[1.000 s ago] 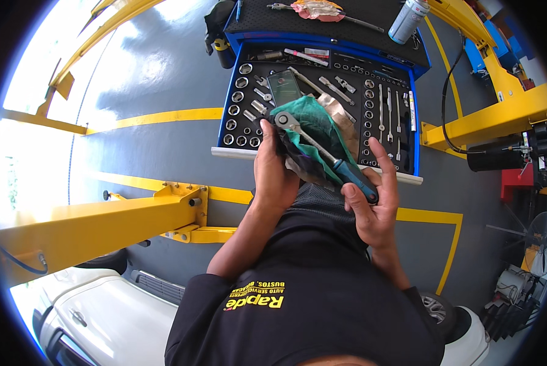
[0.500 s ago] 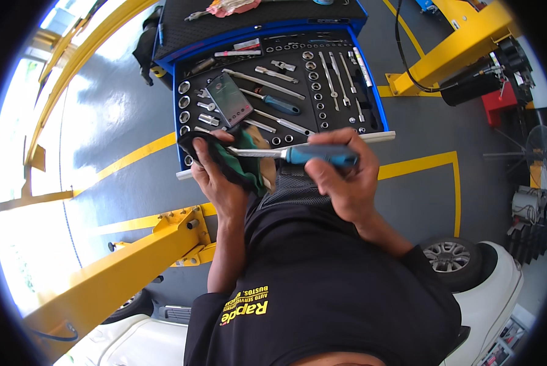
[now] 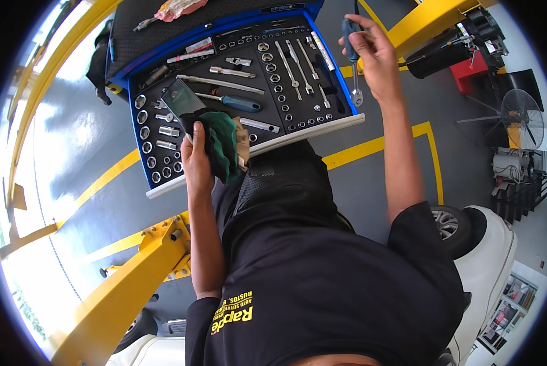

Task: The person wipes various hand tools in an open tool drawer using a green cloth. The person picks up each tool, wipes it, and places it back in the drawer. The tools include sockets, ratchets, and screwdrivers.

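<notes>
My left hand [image 3: 196, 160] grips a bundle of rags [image 3: 223, 143], black, green and beige, above the front left part of the open tool drawer [image 3: 322, 128]. My right hand [image 3: 374, 58] is raised off the drawer's right side, fingers closed around the blue handle of a ratchet [image 3: 350, 55]. The ratchet's metal head points down, apart from the drawer. Beside the rags lies a phone [image 3: 181, 97], its lower part hidden by them. Another blue-handled tool [image 3: 242, 104] rests in the black foam, among sockets [image 3: 144, 132] and bars.
The blue tool cabinet [image 3: 182, 36] has a black ribbed top with a pinkish cloth [image 3: 179, 8] on it. Yellow lift posts [image 3: 121, 287] stand at left and upper right. A fan [image 3: 521, 116] and a white vehicle [image 3: 487, 274] are to the right.
My right hand has carried the ratchet away from the rags, up and to the right, turning its head downward. My left hand keeps the rags. The whole view has shifted.
</notes>
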`<control>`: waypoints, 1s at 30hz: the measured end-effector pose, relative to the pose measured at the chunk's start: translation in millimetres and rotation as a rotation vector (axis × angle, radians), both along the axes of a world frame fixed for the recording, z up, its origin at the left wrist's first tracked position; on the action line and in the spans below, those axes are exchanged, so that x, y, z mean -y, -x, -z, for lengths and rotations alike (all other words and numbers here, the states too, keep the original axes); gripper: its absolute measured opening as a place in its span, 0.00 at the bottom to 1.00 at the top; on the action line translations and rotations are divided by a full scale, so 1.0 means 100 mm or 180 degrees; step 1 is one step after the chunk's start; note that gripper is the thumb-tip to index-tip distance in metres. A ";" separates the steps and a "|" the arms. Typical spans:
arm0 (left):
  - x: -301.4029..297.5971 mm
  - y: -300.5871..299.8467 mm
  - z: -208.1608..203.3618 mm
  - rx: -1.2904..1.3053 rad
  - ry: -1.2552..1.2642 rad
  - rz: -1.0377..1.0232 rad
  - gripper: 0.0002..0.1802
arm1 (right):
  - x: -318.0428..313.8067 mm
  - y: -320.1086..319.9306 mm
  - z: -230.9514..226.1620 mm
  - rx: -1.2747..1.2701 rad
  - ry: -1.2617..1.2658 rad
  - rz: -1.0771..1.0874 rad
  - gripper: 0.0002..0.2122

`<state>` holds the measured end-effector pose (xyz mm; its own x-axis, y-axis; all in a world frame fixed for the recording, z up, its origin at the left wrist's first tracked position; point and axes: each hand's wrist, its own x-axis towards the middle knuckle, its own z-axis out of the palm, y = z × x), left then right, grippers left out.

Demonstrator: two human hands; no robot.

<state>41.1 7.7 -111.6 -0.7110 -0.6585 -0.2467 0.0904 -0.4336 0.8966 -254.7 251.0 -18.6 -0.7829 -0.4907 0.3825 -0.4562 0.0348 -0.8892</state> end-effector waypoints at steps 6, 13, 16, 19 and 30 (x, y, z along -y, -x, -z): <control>-0.08 0.10 0.04 0.0106 -0.0505 -0.0483 0.20 | -0.01 0.44 0.81 0.0249 -0.0845 0.0407 0.13; 0.07 -0.01 0.30 0.0173 -0.0243 -0.0008 0.22 | 0.13 0.47 1.08 -0.0790 -0.1492 0.0700 0.13; 0.06 -0.01 0.28 0.0137 -0.0223 0.0053 0.21 | 0.12 0.56 1.13 -0.1228 -0.2175 0.0662 0.12; 0.02 0.00 0.22 0.0099 -0.0151 0.0069 0.20 | 0.16 0.70 1.27 -0.1459 -0.2718 0.0642 0.13; 0.02 -0.01 0.25 0.0123 0.0041 0.0175 0.19 | 0.08 0.74 1.14 -0.1208 -0.3448 0.0218 0.22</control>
<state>42.0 6.0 -136.2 -0.7363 -0.6219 -0.2665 0.0319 -0.4255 0.9044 -329.0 243.3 -132.8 -0.7452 -0.6668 0.0027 -0.6559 0.7323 -0.1832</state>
